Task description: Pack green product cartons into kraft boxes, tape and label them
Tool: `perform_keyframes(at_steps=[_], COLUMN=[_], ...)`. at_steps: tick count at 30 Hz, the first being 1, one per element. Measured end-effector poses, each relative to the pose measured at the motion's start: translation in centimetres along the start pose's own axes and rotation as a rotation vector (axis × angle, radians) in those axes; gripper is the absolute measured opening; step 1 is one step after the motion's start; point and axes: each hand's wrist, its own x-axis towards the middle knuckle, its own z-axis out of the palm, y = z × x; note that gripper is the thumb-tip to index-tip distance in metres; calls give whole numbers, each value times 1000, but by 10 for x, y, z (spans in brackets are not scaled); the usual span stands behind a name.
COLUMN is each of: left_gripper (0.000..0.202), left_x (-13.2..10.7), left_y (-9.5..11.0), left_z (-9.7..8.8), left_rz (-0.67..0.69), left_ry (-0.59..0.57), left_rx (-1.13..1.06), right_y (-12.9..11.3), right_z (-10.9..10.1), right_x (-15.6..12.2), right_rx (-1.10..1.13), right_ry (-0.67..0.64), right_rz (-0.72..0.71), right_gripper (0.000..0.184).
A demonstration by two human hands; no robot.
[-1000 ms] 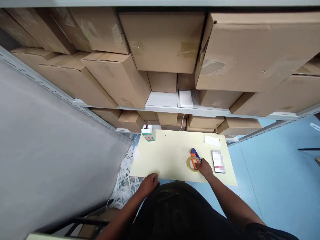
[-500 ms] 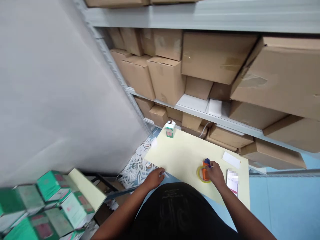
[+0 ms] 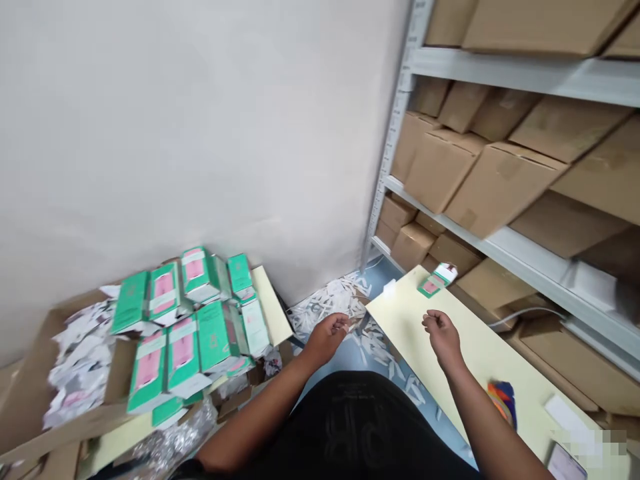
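Note:
My left hand [image 3: 327,339] hangs in the air beyond the table's left corner, above paper scraps on the floor. Its fingers are loosely curled, and I see nothing in them. Over the cream tabletop [image 3: 417,333] hovers my right hand [image 3: 444,340], fingers bent and a little apart, also with nothing visible in them. Nearest to it stands a small green-and-pink box [image 3: 437,280] with white flaps raised at its top. An orange-and-blue tape dispenser [image 3: 505,400] lies on the tabletop, partly hidden by my right forearm.
Several green-and-pink boxes [image 3: 213,337] are grouped at the left, beside a carton [image 3: 117,380] of torn paper. White paper strips [image 3: 335,300] litter the floor. Shelves [image 3: 520,250] with brown cartons rise behind the table. A phone [image 3: 565,463] lies at lower right.
My right hand has let go of the tape dispenser and moved away from it, towards the table's left end. My view has swung left, bringing the green boxes and paper carton fully in.

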Motion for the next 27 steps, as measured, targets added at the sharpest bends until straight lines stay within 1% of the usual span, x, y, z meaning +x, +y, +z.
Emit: perform_keyframes(at_steps=[3,5,8,10,13,15,18,21,24,27], left_gripper=[32,31,31,31,30,29,28,27,31,35], left_x=[-21,-35,-51,-58,-63,-65,-68,-77,-96,-123], left_y=[-8,-12,-15,-17,-20,-23,-25,-23,-20,-20], left_z=[-47,-76,-108,-122,-134,-139,-145,-148,-148,-146], left_rz=[-23,-42,-53,-57,-66,-75,-93,-120,-152,-186], left_ry=[105,164,233,278,377,467,628,802,968,1091], left_rx=[-32,-55,-88,-108,-136,-146,-161,-182,-206,-223], right_y=[-23,-36,-52,-64,-85,-98,-116,-131,-144,-158], right_z=[57,89,125,144,175,200,245,291,334,370], right_x=[-22,-34,-43,-41,-30,-20,-9,-3,-7,-27], right_rx=[28,27,-7,-33,-44,-40,-39,-47,-56,-56], right_ry=[-89,-157,-282,-357,-465,-550,-695,-869,-1041,-1165], right_rz=[-56,-80,-119,-148,-178,-194,-209,-218,-225,-221], right_gripper=[38,38,39,40,42,42,41,40,39,40])
